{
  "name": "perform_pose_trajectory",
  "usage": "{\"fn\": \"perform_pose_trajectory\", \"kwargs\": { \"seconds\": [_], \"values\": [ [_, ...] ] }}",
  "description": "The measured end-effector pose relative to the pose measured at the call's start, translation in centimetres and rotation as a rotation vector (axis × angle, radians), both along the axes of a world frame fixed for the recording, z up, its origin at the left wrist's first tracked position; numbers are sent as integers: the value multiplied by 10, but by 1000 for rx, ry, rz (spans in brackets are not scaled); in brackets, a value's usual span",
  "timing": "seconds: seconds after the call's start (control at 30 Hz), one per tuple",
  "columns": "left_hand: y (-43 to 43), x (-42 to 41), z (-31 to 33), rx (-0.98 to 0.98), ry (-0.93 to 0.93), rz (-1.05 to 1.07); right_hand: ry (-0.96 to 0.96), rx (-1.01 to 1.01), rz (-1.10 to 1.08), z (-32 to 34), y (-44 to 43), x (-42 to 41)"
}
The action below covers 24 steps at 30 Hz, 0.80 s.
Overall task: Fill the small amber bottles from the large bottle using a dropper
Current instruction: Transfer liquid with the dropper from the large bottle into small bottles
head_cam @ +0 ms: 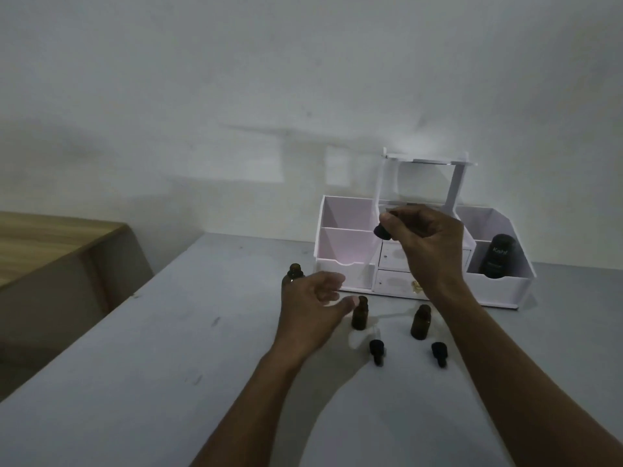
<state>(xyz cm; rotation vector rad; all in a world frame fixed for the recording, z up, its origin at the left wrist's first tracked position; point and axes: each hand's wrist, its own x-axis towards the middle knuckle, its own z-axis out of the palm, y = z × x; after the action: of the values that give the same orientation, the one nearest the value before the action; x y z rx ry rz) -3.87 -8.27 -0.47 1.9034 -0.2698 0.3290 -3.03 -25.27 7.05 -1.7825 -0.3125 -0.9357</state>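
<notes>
- While my right hand (428, 244) hangs raised before the organizer (347, 230), its fingers pinch a dropper (382, 231) by the black bulb.
- My left hand (313, 305) hovers with fingers relaxed, gripping nothing.
- A small bottle (359, 315) stands just beside its thumb tip, at 3 o'clock.
- The large bottle (295, 272) stands at that hand's 11 o'clock, partly hidden.
- A second small bottle (420, 323) stands at 3 o'clock of the first, apart.
- A cap (376, 352) and a second cap (439, 354) lie on the table (168, 332), each at 6 o'clock of a small bottle.
</notes>
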Motion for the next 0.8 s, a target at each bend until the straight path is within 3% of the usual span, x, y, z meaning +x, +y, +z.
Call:
{"fn": "perform_pose_trajectory", "kwargs": {
  "seconds": [0.17,0.3,0.5,0.8],
  "values": [
    [51,-4,32,-138,-154,139,-56,62,71,15,19,-8],
    [83,16,11,-292,-42,176,-54,112,124,27,43,-6],
    [83,27,-20,-246,171,-93,-17,136,125,21,70,9],
    [81,35,-27,-196,185,-99,31,51,106,3,77,22]
  ]
}}
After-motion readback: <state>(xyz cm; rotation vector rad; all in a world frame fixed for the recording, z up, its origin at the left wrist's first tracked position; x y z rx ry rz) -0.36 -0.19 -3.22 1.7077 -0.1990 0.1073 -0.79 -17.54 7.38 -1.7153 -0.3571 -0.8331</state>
